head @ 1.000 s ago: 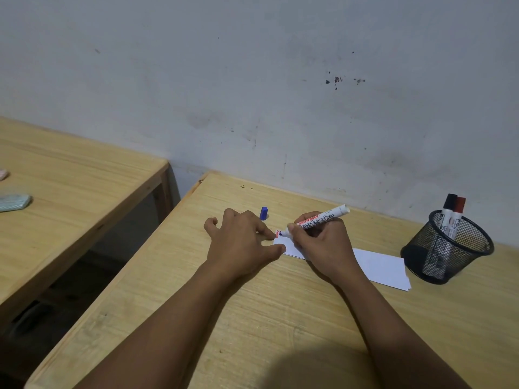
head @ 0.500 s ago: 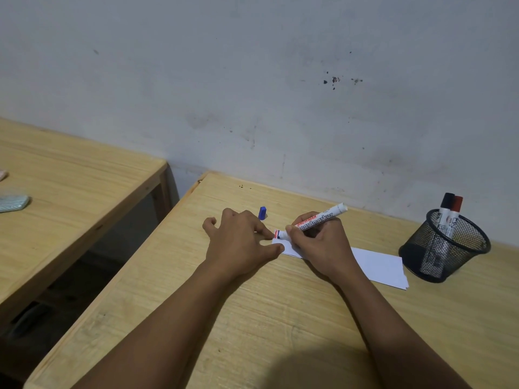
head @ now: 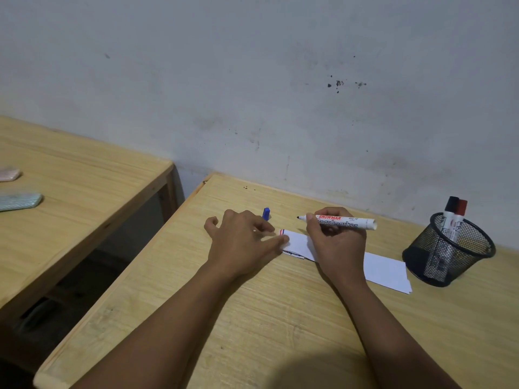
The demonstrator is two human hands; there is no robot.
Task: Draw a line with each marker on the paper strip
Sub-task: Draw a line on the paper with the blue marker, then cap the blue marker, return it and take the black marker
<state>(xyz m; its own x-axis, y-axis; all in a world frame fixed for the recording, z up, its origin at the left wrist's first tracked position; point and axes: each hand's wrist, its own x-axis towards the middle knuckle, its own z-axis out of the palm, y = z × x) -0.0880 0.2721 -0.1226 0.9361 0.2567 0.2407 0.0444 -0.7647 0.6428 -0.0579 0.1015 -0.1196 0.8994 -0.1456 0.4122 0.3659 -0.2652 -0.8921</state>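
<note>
side table: at far left we see a second wooden table point(head: 84, 175) with two flat pads near its left edge, well apart from the work.
cap: a blue cap point(head: 266, 213) stands on the desk point(head: 280, 318) near its back edge, just beyond our left hand.
left hand: our left hand point(head: 241, 242) grips nothing; fingertips press the left end of the paper strip point(head: 387, 269) flat.
strip: it lies toward the desk's back right, long axis running left-to-right and slightly toward us; red and blue lines at its left end.
right hand: our right hand point(head: 337, 242) grasps the marker point(head: 345, 221), uncapped, lifted off the paper.
marker axis: near level, dark tip pointing left, tail toward the mesh cup point(head: 449, 248).
cup: near the desk's back right corner, holding two capped markers.
risk: we judge the bare tip could smear fingers or desk; strip may slide if pressure eases.
</note>
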